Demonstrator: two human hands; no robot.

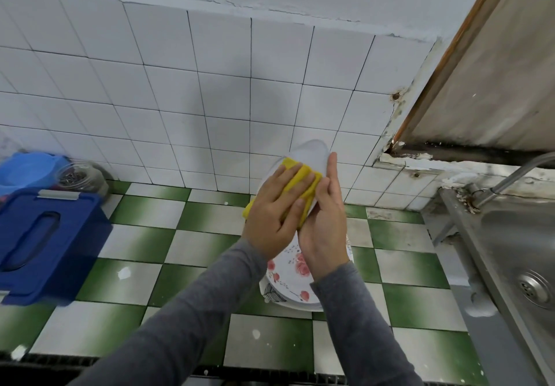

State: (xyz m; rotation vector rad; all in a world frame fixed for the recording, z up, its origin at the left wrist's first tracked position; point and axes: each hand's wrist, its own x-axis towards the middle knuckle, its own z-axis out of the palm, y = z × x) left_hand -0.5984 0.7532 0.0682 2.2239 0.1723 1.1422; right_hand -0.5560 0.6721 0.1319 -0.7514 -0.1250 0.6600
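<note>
Grey sleeves (186, 325), left hand (276, 214) fingers flat on yellow cloth (295, 180), right hand (326, 220) fingers gripping white plate (310, 152), tilted upright, facing left.

Soft yellow cloth (295, 186) on a glossy white plate (312, 154); brushed-metal sink (516, 235), shiny tiled counter (144, 235).

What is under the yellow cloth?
A white plate, which the right hand holds. The left hand presses the yellow cloth flat on it. The plate's middle is covered, so whether it is clean there cannot be seen.
</note>
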